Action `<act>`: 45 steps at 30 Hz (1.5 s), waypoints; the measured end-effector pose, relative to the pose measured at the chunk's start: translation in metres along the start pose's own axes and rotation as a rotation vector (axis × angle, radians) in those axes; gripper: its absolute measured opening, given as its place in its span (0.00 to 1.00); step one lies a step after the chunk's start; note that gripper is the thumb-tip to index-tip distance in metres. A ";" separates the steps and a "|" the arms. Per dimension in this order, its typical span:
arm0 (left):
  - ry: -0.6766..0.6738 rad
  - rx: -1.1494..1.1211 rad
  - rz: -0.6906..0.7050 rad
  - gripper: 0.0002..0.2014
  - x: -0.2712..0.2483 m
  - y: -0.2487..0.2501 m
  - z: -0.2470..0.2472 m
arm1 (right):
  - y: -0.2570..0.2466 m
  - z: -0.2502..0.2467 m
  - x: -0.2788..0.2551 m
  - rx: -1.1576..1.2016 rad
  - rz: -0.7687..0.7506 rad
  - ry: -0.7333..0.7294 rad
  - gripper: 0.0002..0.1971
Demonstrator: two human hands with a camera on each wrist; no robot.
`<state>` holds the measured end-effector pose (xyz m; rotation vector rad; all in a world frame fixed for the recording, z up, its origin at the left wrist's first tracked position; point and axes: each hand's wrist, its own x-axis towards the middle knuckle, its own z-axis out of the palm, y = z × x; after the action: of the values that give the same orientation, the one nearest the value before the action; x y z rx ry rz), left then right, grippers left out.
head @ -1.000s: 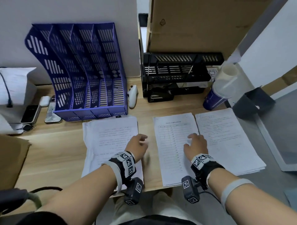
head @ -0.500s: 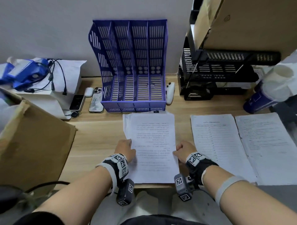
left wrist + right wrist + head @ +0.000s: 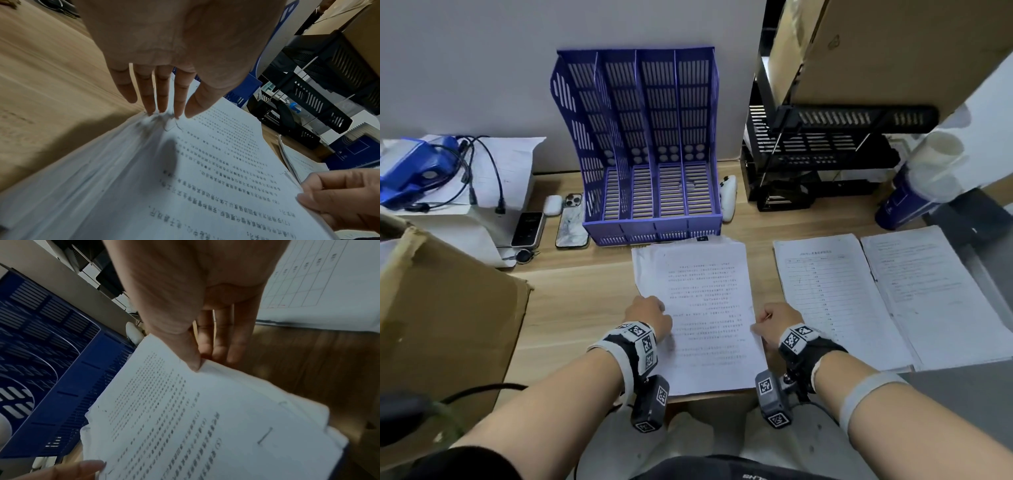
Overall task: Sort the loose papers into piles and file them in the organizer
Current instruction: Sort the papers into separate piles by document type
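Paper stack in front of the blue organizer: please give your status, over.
Left hand flat, fingertips at paper stack left edge. Right hand pinches its right edge, thumb on top. Blue file organizer directly behind, slots empty.

You face a plain grey wall [image 3: 482, 68] filling the upper left of the frame. Below it, a light wooden desk [image 3: 571, 301] runs across the middle. A black wire rack [image 3: 825, 150] stands at upper right, and grey floor [image 3: 969, 383] shows at lower right. The light is soft and even.
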<state>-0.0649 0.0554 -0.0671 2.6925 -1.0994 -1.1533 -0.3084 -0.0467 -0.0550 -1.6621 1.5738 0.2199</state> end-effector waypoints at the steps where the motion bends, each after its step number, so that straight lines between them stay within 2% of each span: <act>1: 0.009 -0.001 -0.001 0.18 -0.001 0.001 0.000 | 0.002 -0.001 0.000 0.009 0.003 0.015 0.10; 4: 0.012 -0.006 0.001 0.16 -0.003 0.007 0.000 | 0.006 -0.006 -0.001 0.067 0.023 0.032 0.07; 8: 0.015 0.021 0.008 0.17 -0.004 0.016 0.002 | 0.004 -0.008 -0.003 0.120 0.047 -0.023 0.04; 14: 0.041 0.063 0.029 0.13 -0.010 0.013 0.005 | 0.014 0.000 -0.003 0.041 -0.011 -0.067 0.08; 19: 0.077 0.039 0.070 0.16 -0.022 0.027 -0.006 | 0.016 -0.013 -0.006 -0.050 -0.084 0.032 0.11; 21: 0.141 -0.033 0.176 0.19 -0.030 0.045 -0.014 | 0.012 -0.027 -0.009 -0.107 -0.117 0.105 0.10; 24: 0.256 -0.103 0.477 0.29 -0.043 0.085 -0.029 | -0.002 -0.054 -0.017 -0.217 -0.244 0.199 0.08; 26: 0.336 0.057 0.710 0.39 -0.049 0.113 -0.039 | -0.015 -0.073 -0.027 -0.248 -0.383 0.218 0.07; 28: 0.425 0.356 0.878 0.41 -0.052 0.138 -0.050 | -0.027 -0.092 -0.036 -0.274 -0.535 0.228 0.06; 30: 0.470 0.550 0.920 0.29 -0.053 0.159 -0.059 | -0.038 -0.109 -0.043 -0.286 -0.650 0.280 0.06; 31: 0.443 0.543 0.885 0.20 -0.052 0.166 -0.063 | -0.042 -0.116 -0.043 -0.273 -0.680 0.312 0.07; 33: 0.320 0.340 0.783 0.10 -0.047 0.175 -0.070 | -0.046 -0.131 -0.045 -0.227 -0.656 0.425 0.10; 34: 0.272 0.210 0.749 0.07 -0.043 0.175 -0.073 | -0.044 -0.138 -0.044 -0.220 -0.603 0.546 0.14; 36: 0.254 -0.053 0.725 0.05 -0.039 0.179 -0.082 | -0.029 -0.152 -0.039 -0.165 -0.385 0.817 0.29; 37: 0.254 -0.210 0.719 0.07 -0.037 0.179 -0.085 | -0.016 -0.158 -0.035 -0.046 -0.253 0.861 0.39; 38: 0.237 -0.379 0.698 0.09 -0.036 0.181 -0.087 | -0.002 -0.164 -0.032 0.135 -0.134 0.802 0.46; 40: 0.189 -0.617 0.624 0.10 -0.033 0.184 -0.085 | 0.027 -0.165 -0.027 0.517 0.017 0.481 0.56; 42: 0.137 -0.669 0.555 0.07 -0.026 0.189 -0.073 | 0.049 -0.159 -0.027 0.790 0.022 0.178 0.59; 43: 0.110 -0.675 0.535 0.06 -0.021 0.193 -0.062 | 0.060 -0.155 -0.026 0.868 -0.015 0.078 0.55; 45: 0.043 -0.665 0.493 0.06 -0.010 0.200 -0.033 | 0.075 -0.147 -0.026 0.952 -0.075 -0.056 0.33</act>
<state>-0.1691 -0.0969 0.0171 1.8108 -1.0434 -1.1022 -0.4388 -0.1134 0.0248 -0.9376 1.2542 -0.4603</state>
